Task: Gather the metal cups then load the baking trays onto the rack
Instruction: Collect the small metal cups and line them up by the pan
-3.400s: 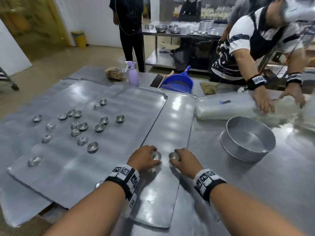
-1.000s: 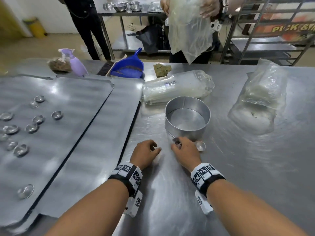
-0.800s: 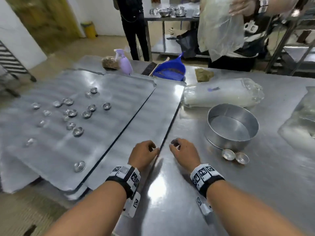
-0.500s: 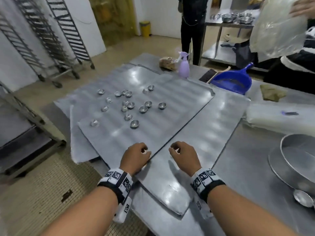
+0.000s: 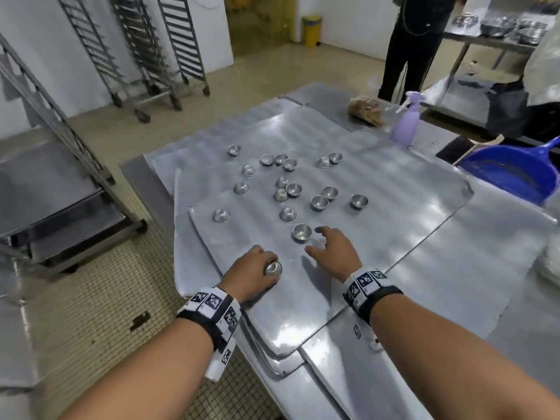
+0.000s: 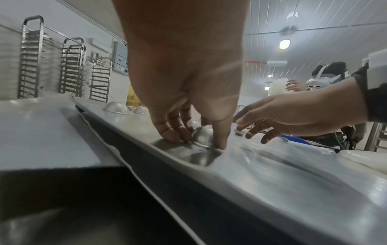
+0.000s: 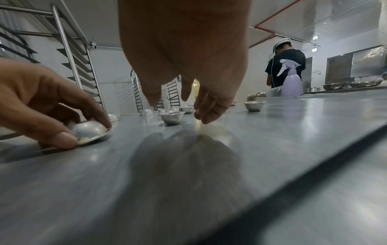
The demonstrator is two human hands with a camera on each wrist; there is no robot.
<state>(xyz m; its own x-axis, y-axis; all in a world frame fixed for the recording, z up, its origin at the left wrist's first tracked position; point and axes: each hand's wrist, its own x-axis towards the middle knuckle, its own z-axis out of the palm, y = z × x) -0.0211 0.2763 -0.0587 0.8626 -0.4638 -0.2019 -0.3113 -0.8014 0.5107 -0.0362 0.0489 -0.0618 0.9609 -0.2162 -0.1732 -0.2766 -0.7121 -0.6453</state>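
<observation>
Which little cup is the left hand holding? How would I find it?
Look at the top baking tray, then its near edge. The cup is upside down, apart from the scattered cups, closest to the person. Only this one has the left hand gripping it with its fingers.

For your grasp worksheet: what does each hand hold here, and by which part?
Left hand pinches a small upturned metal cup by its sides near the rim, on the tray. Right hand holds nothing.
</observation>
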